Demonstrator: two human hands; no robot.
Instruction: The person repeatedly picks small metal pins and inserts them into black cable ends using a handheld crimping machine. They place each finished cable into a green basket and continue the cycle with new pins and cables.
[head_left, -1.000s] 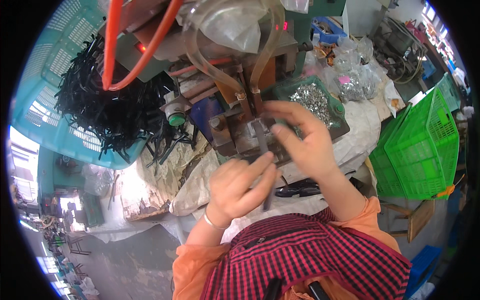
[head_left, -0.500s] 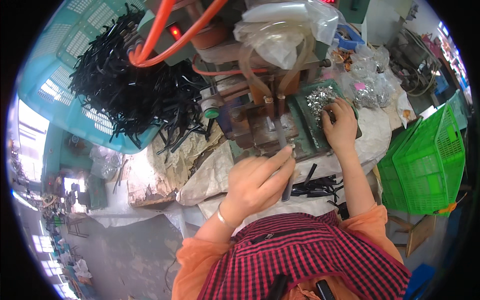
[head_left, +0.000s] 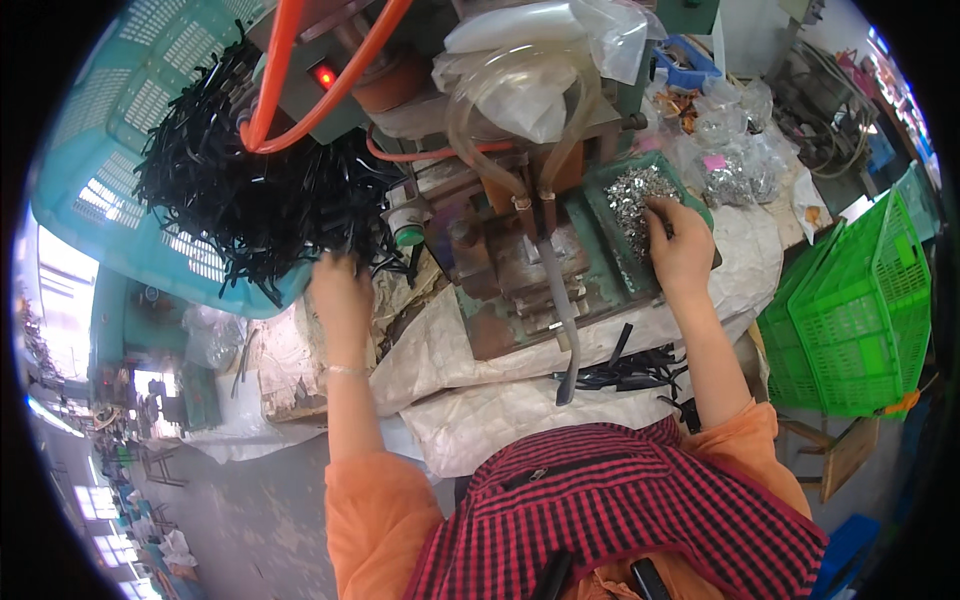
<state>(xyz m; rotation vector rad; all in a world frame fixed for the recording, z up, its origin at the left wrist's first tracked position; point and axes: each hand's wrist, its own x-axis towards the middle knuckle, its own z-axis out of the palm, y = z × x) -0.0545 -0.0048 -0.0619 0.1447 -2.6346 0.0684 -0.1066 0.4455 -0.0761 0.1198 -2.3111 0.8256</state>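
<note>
My left hand (head_left: 342,292) is at the near edge of a pile of thin black strips (head_left: 250,200) in a teal plastic basket (head_left: 110,235). Its fingertips point into the strips and are partly hidden, so whether they grip one cannot be told. My right hand (head_left: 684,248) rests over a green tray (head_left: 612,238) of small shiny metal pieces (head_left: 640,195). Its thumb and fingers are curled in among the pieces; anything pinched there is too small to make out. Between my hands stands a bench machine (head_left: 540,265), with a long grey, dark-ended strip (head_left: 556,300) slanting toward me from it.
Several black strips (head_left: 630,370) lie on the pale cloth (head_left: 470,425) before the machine. Orange hoses (head_left: 270,90) loop at upper left. Bags of metal parts (head_left: 735,180) and a blue bin (head_left: 685,62) stand at back right. Green crates (head_left: 850,310) are on the right.
My left hand has left the slanting strip at the machine and moved left to the black strips by the basket. My right hand stays at the metal pieces. The view has shifted slightly.
</note>
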